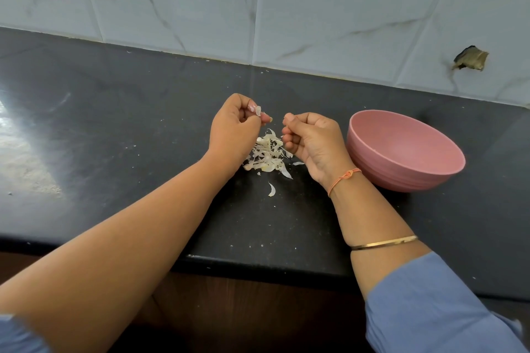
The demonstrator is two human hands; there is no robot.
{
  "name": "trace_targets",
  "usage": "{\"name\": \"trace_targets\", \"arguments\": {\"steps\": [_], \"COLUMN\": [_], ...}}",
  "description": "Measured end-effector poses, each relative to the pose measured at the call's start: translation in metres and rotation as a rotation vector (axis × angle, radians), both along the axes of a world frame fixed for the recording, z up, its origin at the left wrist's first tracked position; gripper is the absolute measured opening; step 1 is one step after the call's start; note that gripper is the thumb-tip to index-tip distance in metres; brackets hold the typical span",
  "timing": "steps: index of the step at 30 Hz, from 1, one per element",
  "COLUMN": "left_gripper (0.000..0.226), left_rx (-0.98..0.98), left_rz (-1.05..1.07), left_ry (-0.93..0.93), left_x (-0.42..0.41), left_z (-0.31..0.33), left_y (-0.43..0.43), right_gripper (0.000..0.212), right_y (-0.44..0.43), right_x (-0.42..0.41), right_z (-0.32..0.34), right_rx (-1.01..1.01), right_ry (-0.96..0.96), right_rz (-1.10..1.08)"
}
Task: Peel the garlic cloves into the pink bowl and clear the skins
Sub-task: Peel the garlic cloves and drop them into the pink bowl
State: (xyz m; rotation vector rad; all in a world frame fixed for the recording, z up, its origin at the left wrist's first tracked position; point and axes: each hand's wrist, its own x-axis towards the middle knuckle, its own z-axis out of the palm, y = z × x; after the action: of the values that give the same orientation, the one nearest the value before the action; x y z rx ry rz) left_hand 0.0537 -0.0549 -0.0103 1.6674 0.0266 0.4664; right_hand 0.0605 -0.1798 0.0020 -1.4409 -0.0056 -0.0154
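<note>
Dark counter bears skins; left hand pinches clove; pink bowl nearby.

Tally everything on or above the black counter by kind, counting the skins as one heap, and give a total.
Hands: 2 (left hand, right hand)
Pink bowl: 1
Garlic clove: 1, pinched by the left hand
Heap of garlic skins: 1
Wrist ornaments: 2 (orange thread, gold bangle)
Total: 7

Countertop left open; pink bowl blocks right; skin pile between hands.
</note>
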Motion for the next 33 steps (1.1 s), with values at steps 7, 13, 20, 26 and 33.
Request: {"name": "trace_targets", "arguments": {"steps": [7, 13, 20, 26, 33], "left_gripper": [0.03, 0.029, 0.03, 0.03, 0.027], "left_rx": [-0.005, -0.003, -0.018, -0.031, 0.032], "left_rz": [0.008, 0.012, 0.009, 0.022, 0.024], "left_ry": [0.006, 0.0, -0.011, -0.018, -0.032], "left_x": [0.0003, 0.0007, 0.001, 0.0017, 0.0016], "left_z": [0.0002, -0.0004, -0.0004, -0.0003, -0.0029], "left_y": [0.0004, 0.0009, 0.0013, 0.0017, 0.0024], "right_gripper": [0.025, 0.03, 0.008, 0.024, 0.043], "right_y": [0.0012, 0.0007, -0.0007, -0.0035, 0.0048], "right_x": [0.001, 0.0014, -0.0001, 0.0024, 0.0049], "right_z": [0.0024, 0.0042, 0.0018, 0.0007, -0.0056], "right_rx": [0.09, 0.159, 0.16, -0.031, -0.266], "right_ry": [0.059, 0.134, 0.077, 0.004, -0.079], "right_rz": [-0.016, 0.059, 0.112, -0.025, -0.139]}}
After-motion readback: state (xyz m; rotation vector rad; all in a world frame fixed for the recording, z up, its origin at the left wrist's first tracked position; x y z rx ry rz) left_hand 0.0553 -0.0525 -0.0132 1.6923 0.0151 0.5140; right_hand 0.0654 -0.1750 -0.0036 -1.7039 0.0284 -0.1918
